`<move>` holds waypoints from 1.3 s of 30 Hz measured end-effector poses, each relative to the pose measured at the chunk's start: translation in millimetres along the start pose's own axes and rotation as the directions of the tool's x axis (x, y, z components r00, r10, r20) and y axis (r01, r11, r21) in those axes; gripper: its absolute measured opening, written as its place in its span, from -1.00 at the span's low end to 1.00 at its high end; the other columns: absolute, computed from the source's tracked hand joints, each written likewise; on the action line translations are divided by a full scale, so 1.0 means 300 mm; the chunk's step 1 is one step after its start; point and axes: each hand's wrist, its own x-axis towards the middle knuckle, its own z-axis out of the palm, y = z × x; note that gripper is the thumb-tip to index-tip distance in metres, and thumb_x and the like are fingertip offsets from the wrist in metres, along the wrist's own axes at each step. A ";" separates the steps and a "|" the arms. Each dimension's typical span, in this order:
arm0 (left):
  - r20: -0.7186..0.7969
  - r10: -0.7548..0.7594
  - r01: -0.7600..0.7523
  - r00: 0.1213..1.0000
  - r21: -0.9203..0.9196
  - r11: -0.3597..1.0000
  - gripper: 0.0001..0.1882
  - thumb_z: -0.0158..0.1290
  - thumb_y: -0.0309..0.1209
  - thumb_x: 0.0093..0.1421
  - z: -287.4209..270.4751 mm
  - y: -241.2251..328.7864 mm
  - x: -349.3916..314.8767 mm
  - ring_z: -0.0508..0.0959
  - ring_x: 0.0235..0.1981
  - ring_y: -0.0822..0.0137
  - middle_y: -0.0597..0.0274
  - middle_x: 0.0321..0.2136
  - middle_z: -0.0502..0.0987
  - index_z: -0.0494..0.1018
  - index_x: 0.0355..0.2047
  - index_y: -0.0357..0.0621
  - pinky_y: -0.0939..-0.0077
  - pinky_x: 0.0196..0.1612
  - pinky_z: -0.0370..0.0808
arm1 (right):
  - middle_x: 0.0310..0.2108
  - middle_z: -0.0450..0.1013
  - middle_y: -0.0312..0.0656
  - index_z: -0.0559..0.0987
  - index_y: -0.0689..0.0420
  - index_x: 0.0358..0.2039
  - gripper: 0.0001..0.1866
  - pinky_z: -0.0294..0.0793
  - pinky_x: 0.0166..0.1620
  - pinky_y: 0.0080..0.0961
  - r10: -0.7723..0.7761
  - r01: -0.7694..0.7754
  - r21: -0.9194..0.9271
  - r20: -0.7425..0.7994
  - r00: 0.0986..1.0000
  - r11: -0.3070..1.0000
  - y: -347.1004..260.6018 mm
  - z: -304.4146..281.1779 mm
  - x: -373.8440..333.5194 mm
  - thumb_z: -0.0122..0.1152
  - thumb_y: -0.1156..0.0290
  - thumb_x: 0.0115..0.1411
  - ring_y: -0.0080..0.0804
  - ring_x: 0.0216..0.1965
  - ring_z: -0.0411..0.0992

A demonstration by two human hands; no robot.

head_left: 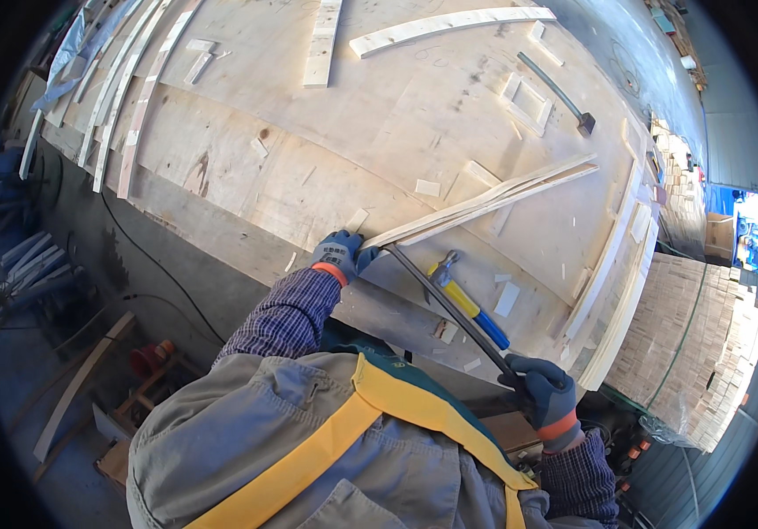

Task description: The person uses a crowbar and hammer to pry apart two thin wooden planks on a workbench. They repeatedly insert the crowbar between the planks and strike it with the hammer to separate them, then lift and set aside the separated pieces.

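Observation:
My left hand (341, 253), in a blue-grey glove with an orange cuff, is closed at the near end of some thin wooden strips (493, 196) that lie slanting across the wooden tabletop (326, 189). In my right hand (545, 395), gloved alike, is the lower end of a long dark metal pry bar (449, 307). Its far tip touches or nearly touches the strips, just right of my left hand; which of the two I cannot tell. Beside the bar lies a hammer (470, 304) with a yellow and blue handle.
Long wooden slats (145, 106) lie at the far left, and curved battens (617, 264) along the right side. A long-handled mallet (564, 97) rests at the far right. Beyond the right edge stands a strapped stack of wood pieces (683, 335). A dark cable (163, 256) hangs left.

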 end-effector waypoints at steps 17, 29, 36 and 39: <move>0.111 -0.001 -0.002 0.994 0.028 1.000 -0.55 -0.06 0.02 0.16 -0.040 0.018 0.020 0.47 -0.16 0.05 0.03 -0.24 0.50 0.49 -0.17 -0.06 0.23 -0.07 0.40 | -0.14 0.49 0.02 0.52 0.33 -0.24 -0.70 0.54 -0.12 -0.46 -0.053 0.055 -0.039 0.067 0.996 0.998 -0.008 0.005 0.000 -0.23 0.62 0.17 -0.32 -0.27 0.52; 0.019 0.018 -0.020 1.000 0.088 0.996 -0.61 -0.06 -0.05 0.19 -0.006 0.005 0.012 0.48 -0.22 0.03 0.03 -0.30 0.51 0.51 -0.22 -0.07 0.20 -0.11 0.42 | -0.04 0.41 0.16 0.48 0.29 -0.22 -0.81 0.50 -0.02 -0.19 -0.155 0.097 0.196 0.309 0.938 0.976 0.274 -0.304 0.236 -0.07 0.47 0.29 -0.06 -0.11 0.48; -0.039 0.047 -0.041 0.998 0.143 0.989 -0.59 -0.06 -0.04 0.19 0.021 0.001 -0.001 0.48 -0.22 0.03 0.01 -0.31 0.51 0.50 -0.19 -0.08 0.19 -0.11 0.42 | -0.12 0.46 0.09 0.47 0.24 -0.25 -0.86 0.56 -0.11 -0.20 -0.195 0.128 0.261 0.246 0.949 0.957 0.456 -0.383 0.333 -0.06 0.51 0.26 -0.03 -0.15 0.50; -0.073 0.064 -0.053 0.995 0.143 0.988 -0.59 -0.06 -0.03 0.19 0.026 0.004 -0.017 0.48 -0.21 0.02 0.01 -0.31 0.51 0.50 -0.19 -0.09 0.19 -0.11 0.42 | -0.15 0.47 0.10 0.47 0.25 -0.24 -0.76 0.60 -0.25 -0.26 -0.127 0.084 0.257 0.154 0.980 0.963 0.448 -0.357 0.336 0.12 0.32 0.21 -0.06 -0.27 0.53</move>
